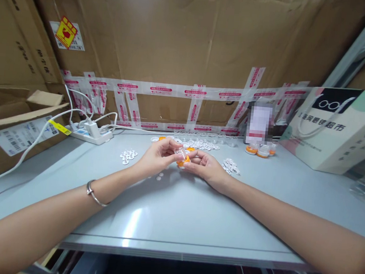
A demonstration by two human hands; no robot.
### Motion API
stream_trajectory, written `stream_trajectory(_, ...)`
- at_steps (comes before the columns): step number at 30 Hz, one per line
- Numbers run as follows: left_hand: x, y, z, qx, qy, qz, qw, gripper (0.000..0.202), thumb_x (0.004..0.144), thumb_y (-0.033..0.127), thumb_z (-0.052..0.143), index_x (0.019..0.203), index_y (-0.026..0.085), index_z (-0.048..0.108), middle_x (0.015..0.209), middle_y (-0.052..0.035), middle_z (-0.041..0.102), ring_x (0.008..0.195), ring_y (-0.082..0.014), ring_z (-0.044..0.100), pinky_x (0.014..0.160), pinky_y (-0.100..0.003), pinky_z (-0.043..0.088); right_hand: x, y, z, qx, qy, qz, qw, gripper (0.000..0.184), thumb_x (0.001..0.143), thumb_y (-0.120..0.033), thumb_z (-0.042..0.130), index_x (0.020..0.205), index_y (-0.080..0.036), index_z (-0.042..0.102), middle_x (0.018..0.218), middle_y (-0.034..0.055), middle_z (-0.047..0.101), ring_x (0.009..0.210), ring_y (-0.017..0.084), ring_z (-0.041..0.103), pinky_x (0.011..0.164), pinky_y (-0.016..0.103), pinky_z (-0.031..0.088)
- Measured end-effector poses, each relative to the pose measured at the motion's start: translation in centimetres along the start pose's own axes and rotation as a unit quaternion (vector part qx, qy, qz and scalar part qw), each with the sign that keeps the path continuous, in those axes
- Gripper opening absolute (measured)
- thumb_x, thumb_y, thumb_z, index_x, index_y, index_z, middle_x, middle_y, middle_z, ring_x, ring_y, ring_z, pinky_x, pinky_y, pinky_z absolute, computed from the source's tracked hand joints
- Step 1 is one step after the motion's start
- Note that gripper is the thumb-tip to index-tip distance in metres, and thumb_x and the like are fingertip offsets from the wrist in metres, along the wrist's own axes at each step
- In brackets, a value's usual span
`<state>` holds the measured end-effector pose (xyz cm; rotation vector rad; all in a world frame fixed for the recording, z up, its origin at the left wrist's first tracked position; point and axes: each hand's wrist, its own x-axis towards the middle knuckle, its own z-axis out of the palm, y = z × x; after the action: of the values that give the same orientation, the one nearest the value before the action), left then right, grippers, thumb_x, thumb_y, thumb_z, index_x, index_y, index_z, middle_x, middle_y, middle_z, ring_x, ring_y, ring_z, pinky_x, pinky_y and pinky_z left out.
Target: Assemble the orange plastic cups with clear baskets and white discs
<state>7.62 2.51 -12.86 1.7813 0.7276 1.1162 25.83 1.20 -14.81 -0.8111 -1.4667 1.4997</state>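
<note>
Over the middle of the table, my left hand [159,154] pinches a small clear plastic cover [181,152] between thumb and fingers. Just to its right, my right hand [210,168] grips a small orange-and-white round part [184,161] with thumb and fingertips. Cover and orange part touch each other; whether they are joined I cannot tell. Behind the hands lies a heap of small white plastic pieces [203,145]. More white pieces [231,166] lie right of my right hand, and a small group of white discs [127,156] is left of my left hand.
A power strip [93,134] with white cables and an open cardboard box [17,129] stand at left. Several orange-and-white parts [262,151] sit before a propped, blurred-out object [259,124]. A paper bag [325,141] stands at right; a large carton [184,39] walls the back.
</note>
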Motion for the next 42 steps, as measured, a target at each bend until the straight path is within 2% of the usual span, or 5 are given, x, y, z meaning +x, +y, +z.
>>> stream_trajectory(7,-0.5,0.8,0.7,-0.024,0.031,0.009,0.999,0.020,0.077,0.027,0.063,0.089,0.015,0.052,0.086,-0.0026,0.060,0.080,-0.0118,0.057,0.077,-0.027,0.046,-0.7,-0.8,1.0,0.109,0.016,-0.009,0.994,0.026,0.064,-0.026,0.075,0.079,-0.017,0.055,0.077,-0.0012,0.068,0.078,0.012,0.065,0.089,0.033,0.047)
stream_trajectory(13,-0.6,1.4,0.2,-0.130,-0.072,0.030,0.988,0.023,0.083,0.028,0.056,0.104,0.020,0.050,0.112,-0.0079,0.058,0.103,-0.0184,0.055,0.080,-0.031,0.046,-1.5,-2.2,1.3,0.141,-0.062,0.012,0.988,0.024,0.074,-0.028,0.067,0.093,-0.017,0.059,0.094,0.0028,0.066,0.092,0.013,0.063,0.096,0.033,0.043)
stream_trajectory(17,-0.5,1.8,0.3,-0.096,-0.041,0.014,0.994,0.045,0.076,0.030,0.065,0.115,0.023,0.045,0.120,-0.0092,0.052,0.107,-0.0190,0.051,0.081,-0.030,0.046,-1.5,-2.4,1.4,0.148,-0.052,-0.007,0.988,0.020,0.075,-0.028,0.066,0.092,-0.018,0.060,0.094,0.0014,0.066,0.092,0.011,0.062,0.098,0.030,0.041)
stream_trajectory(25,-0.4,2.1,0.8,-0.020,-0.034,-0.057,0.998,0.029,0.072,0.038,0.066,0.089,0.014,0.062,0.092,-0.0046,0.062,0.076,-0.0129,0.057,0.073,-0.028,0.046,-1.4,-1.5,1.5,0.170,-0.022,-0.020,0.985,0.037,0.068,-0.026,0.073,0.098,-0.019,0.053,0.087,0.0005,0.067,0.088,0.014,0.064,0.098,0.034,0.042)
stream_trajectory(42,-0.8,1.6,1.1,-0.002,-0.033,-0.043,0.999,0.020,0.079,0.030,0.059,0.096,0.022,0.068,0.126,-0.0068,0.045,0.120,-0.0224,0.039,0.099,-0.038,0.036,-1.3,-1.7,1.3,0.197,0.019,-0.003,0.980,0.040,0.063,-0.027,0.077,0.093,-0.017,0.053,0.086,0.0009,0.065,0.081,0.011,0.064,0.093,0.030,0.047)
